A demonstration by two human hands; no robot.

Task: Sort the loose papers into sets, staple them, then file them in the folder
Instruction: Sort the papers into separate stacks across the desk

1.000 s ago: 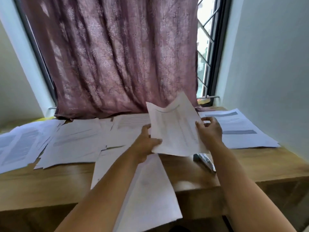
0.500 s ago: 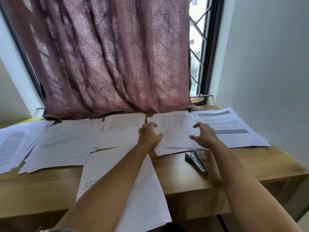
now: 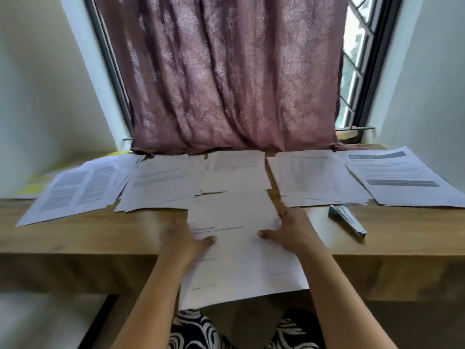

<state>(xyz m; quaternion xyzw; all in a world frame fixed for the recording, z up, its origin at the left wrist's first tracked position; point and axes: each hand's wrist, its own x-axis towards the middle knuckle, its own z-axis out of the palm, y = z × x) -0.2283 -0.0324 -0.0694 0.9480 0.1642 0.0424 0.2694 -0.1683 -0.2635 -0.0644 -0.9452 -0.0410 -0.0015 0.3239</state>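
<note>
At near centre, overhanging the wooden tabletop: loose white printed sheets, flanked by left hand and right hand, thumbs pressing, seemingly to square them. Beyond, sorted paper piles; right, silver-blue stapler.

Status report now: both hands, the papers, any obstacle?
Left hand and right hand flat on near stack. Stapler lies right, untouched. No obstacle seen.

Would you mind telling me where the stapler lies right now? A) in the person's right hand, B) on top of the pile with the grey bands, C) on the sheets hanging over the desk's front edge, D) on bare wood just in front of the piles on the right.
D: the stapler lies on the bare desk in front of the right-hand piles, apart from both hands, which rest on the overhanging sheets.
</note>
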